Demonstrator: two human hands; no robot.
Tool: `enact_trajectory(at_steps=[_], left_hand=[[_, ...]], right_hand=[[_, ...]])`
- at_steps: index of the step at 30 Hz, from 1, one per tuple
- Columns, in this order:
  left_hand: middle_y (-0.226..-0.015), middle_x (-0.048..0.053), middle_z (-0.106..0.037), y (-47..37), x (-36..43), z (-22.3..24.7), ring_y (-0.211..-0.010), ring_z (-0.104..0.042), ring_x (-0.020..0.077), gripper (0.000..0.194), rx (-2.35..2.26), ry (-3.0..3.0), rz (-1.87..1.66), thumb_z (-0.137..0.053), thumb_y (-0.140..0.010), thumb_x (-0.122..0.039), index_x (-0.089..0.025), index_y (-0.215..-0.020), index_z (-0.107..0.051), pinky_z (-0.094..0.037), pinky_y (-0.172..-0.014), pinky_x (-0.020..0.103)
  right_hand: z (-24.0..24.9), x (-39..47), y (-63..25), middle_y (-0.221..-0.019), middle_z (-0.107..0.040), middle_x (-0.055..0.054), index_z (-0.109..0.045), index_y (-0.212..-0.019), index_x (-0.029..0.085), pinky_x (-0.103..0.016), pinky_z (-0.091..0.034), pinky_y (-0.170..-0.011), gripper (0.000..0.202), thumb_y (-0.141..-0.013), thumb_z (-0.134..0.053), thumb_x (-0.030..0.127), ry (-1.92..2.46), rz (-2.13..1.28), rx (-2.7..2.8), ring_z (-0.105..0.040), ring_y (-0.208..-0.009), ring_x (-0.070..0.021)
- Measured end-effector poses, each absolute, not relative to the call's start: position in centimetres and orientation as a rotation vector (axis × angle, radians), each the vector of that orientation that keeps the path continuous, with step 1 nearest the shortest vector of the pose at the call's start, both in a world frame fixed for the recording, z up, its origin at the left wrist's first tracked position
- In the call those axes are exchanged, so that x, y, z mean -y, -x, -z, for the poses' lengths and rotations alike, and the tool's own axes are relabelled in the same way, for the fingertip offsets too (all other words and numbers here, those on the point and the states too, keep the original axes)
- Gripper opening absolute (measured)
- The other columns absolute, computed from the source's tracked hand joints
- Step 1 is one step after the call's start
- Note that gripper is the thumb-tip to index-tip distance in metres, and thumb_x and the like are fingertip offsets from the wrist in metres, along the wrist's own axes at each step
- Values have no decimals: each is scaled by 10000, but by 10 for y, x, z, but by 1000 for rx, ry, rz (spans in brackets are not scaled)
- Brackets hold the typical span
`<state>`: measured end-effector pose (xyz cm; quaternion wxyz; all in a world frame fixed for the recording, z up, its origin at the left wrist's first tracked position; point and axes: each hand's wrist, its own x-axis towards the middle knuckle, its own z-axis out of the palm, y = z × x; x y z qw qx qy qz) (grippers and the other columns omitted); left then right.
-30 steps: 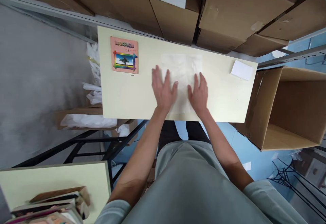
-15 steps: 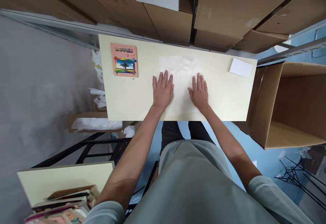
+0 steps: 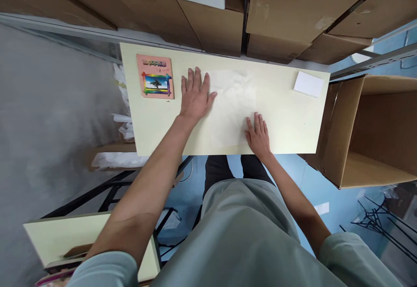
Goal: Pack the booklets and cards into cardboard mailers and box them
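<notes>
A thin, whitish, see-through sheet (image 3: 232, 108) lies flat on the pale cream table (image 3: 286, 126), faintly wrinkled near its far edge. Whether it is paper or plastic I cannot tell. My left hand (image 3: 195, 95) rests palm down with fingers spread, at the sheet's left edge, its thumb reaching onto it. Low on the right side, my right hand (image 3: 258, 137) lies flat by the sheet's near right part, fingers apart. Left of my left hand is a pink book (image 3: 155, 77) with a tree picture on its cover.
A small white box or stack of cards (image 3: 308, 84) lies at the table's right end. Cardboard boxes (image 3: 280, 13) line the shelf behind. An open carton (image 3: 345, 135) stands to the right, and a second cream tabletop (image 3: 65, 235) is at lower left.
My left hand has moved left and away from me, off the sheet's middle toward the book. My right hand has slid nearer to me. More of the sheet shows.
</notes>
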<state>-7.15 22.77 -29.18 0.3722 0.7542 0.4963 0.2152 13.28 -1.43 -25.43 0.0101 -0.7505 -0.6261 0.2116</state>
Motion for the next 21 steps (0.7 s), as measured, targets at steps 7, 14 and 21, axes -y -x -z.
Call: enact_trajectory(at_steps=[7, 14, 21], left_hand=[[-1381, 146, -705, 33, -272, 298, -1583, -460, 404, 451, -1326, -1848, -478, -749, -1010, -559, -135, -1164, -746, -264, -1387, 592], [-1053, 75, -787, 76, -244, 261, -1168, -726, 289, 193, -1502, -1844, -383, -709, -996, -361, -178, -940, -728, -529, -1179, 436], [-963, 75, -804, 132, -180, 245, -1092, -775, 340, 89, -1734, -1710, -376, -712, -944, -359, -288, -903, -745, -578, -1043, 467]], right_hand=[[251, 30, -114, -1261, -714, -222, -540, -1566, 85, -524, -578, -1063, 509, -1148, -507, 373, 2560, -539, 1388, -673, -1184, -326], [252, 19, -134, -1055, -753, -117, -722, -1123, 188, -404, -544, -946, 231, -1116, -496, 232, 2580, -673, 1294, -665, -1025, -274], [245, 16, -138, -1082, -762, -160, -714, -1122, 141, -409, -535, -912, 253, -1141, -476, 224, 2634, -604, 1661, -678, -1029, -298]])
